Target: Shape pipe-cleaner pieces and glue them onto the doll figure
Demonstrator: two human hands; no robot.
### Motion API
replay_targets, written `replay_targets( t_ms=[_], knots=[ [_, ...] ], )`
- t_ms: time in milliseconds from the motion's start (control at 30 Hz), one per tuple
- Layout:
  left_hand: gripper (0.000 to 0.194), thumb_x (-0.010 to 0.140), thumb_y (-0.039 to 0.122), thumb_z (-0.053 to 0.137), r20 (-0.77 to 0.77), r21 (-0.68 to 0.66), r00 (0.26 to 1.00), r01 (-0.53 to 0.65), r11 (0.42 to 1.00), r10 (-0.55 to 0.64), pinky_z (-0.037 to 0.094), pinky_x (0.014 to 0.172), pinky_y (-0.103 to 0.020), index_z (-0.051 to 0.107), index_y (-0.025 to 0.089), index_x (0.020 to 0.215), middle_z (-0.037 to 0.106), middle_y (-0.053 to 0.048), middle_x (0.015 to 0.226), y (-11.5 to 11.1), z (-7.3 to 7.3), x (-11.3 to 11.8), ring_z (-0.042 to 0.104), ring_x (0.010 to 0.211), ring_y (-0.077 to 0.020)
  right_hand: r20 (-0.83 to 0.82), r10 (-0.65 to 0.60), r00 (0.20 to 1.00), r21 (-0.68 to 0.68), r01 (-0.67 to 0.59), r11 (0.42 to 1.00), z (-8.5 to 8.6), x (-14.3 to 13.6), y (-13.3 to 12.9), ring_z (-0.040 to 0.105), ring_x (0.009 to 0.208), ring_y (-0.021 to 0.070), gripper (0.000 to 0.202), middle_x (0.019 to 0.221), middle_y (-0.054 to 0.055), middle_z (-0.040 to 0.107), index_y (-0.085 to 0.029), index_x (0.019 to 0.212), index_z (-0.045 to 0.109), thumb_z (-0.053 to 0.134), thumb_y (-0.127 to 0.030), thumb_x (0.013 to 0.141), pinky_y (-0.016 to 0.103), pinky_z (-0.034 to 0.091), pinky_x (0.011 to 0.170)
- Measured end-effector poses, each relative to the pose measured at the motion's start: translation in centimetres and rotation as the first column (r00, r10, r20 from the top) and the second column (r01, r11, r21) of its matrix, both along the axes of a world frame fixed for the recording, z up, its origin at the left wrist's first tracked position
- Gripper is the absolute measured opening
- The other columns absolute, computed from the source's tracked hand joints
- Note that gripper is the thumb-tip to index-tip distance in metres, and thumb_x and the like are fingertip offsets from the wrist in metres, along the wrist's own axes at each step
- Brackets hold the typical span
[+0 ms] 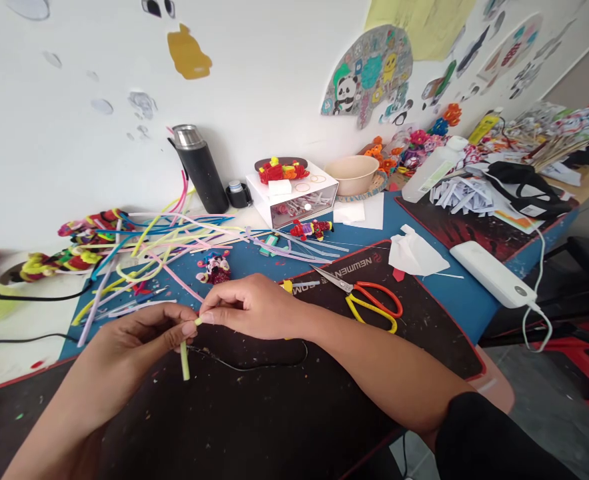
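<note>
A short, pale yellow-green pipe cleaner [185,363] is pinched between both hands above the dark desk mat [214,427]. My left hand [147,340] grips it with thumb and forefinger, and one end hangs down below the fingers. Thumb and fingers of my right hand [251,307] close on its upper part, right beside the left thumb. Just past my right hand sits a small figure [215,268] in red, white and black. Scissors [369,300] with red and yellow handles lie with blades apart beyond my right forearm. A thin dark cord [254,368] curves across the mat.
Loose coloured pipe cleaners [159,240] spread over the left back of the table. Behind them stands a black thermos [199,170], then a white box [294,200] and a beige bowl [353,175]. Crumpled tissue [414,252] and a white power bank [494,275] lie to the right.
</note>
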State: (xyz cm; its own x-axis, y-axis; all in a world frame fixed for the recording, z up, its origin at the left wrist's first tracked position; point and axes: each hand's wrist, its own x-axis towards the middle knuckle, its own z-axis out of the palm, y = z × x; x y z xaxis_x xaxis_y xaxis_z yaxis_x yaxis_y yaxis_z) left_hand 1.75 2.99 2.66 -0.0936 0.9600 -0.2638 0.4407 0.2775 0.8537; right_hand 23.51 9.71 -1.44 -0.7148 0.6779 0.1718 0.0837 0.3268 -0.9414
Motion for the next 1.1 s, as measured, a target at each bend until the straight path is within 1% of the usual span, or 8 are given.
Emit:
replay_targets(
  t_ms=[300,433,567,733,833,900,1000,1100],
  knots=[
    [0.058,0.05,0.081,0.09,-0.053,0.0,0.998,0.028,1.0,-0.028,0.055,0.066,-0.033,0.08,0.027,0.067,0.078,-0.006,0.072,0.3,0.3,0.0,0.068,0.071,-0.0262,0.041,0.014,0.999,0.05,-0.016,0.999,-0.1,0.0,0.0,0.062,0.079,0.014,0.014,0.091,-0.001,0.077,-0.02,0.103,0.081,0.072,-0.029,0.107,0.026,0.043,0.076],
    [0.052,0.056,0.078,0.085,-0.102,0.065,0.994,-0.027,0.998,0.034,0.055,0.063,-0.032,0.081,0.028,0.069,0.08,-0.006,0.076,0.1,0.3,0.1,0.07,0.07,-0.0258,-0.019,-0.03,0.999,-0.106,0.028,0.994,0.2,-0.2,-0.3,0.056,0.068,0.0124,0.015,0.077,-0.003,0.067,-0.02,0.103,0.077,0.073,-0.034,0.106,0.025,0.041,0.066],
    [0.041,0.065,0.07,0.082,-0.157,0.226,0.98,-0.082,0.971,0.119,0.055,0.063,-0.029,0.083,0.03,0.074,0.082,-0.004,0.077,-0.3,-0.2,0.6,0.073,0.069,-0.0239,-0.079,-0.051,0.996,-0.337,0.021,0.941,0.5,-0.2,-0.5,0.055,0.056,0.0111,0.024,0.068,-0.006,0.062,-0.021,0.107,0.074,0.08,-0.044,0.104,0.024,0.043,0.058],
    [0.034,0.073,0.065,0.079,-0.212,0.335,0.971,-0.039,0.941,0.115,0.054,0.059,-0.027,0.083,0.032,0.078,0.083,-0.001,0.076,-0.7,-0.9,0.7,0.073,0.064,-0.0221,-0.09,-0.072,0.993,-0.403,0.03,0.915,0.4,-0.4,-0.5,0.053,0.049,0.01,0.029,0.066,-0.008,0.062,-0.021,0.102,0.071,0.084,-0.047,0.101,0.024,0.043,0.054],
    [0.034,0.076,0.065,0.074,-0.29,0.336,0.954,0.023,0.942,0.08,0.056,0.064,-0.028,0.084,0.033,0.078,0.085,0.0,0.079,-0.6,-1.2,0.5,0.076,0.069,-0.023,-0.003,-0.079,0.997,-0.301,0.074,0.951,0.5,-0.3,-0.4,0.057,0.056,0.0112,0.018,0.068,-0.007,0.063,-0.021,0.1,0.072,0.079,-0.037,0.105,0.025,0.042,0.06],
    [0.033,0.077,0.064,0.07,-0.343,0.315,0.938,0.071,0.946,0.043,0.057,0.066,-0.028,0.084,0.034,0.077,0.085,0.001,0.079,-0.4,-1.3,0.4,0.077,0.069,-0.023,0.081,-0.094,0.992,-0.118,0.103,0.988,0.6,-0.2,-0.4,0.061,0.067,0.0128,0.01,0.073,-0.005,0.067,-0.021,0.098,0.075,0.076,-0.028,0.106,0.025,0.041,0.067],
    [0.033,0.077,0.063,0.067,-0.384,0.272,0.923,0.128,0.954,-0.015,0.057,0.069,-0.03,0.083,0.034,0.076,0.084,0.002,0.077,-0.1,-1.6,0.3,0.074,0.065,-0.0226,0.182,-0.113,0.977,0.108,0.094,0.99,0.5,-0.2,-0.3,0.062,0.076,0.0143,0.008,0.08,-0.002,0.071,-0.021,0.097,0.077,0.074,-0.02,0.105,0.027,0.038,0.072],
    [0.035,0.078,0.064,0.07,-0.358,0.254,0.934,0.093,0.963,0.004,0.058,0.073,-0.031,0.084,0.032,0.083,0.086,0.0,0.083,-0.1,-1.9,0.0,0.075,0.07,-0.0239,0.179,-0.129,0.975,0.086,0.116,0.99,0.3,-0.2,-0.3,0.061,0.075,0.0143,0.01,0.081,-0.002,0.071,-0.02,0.1,0.077,0.072,-0.025,0.106,0.027,0.039,0.071]
  ],
)
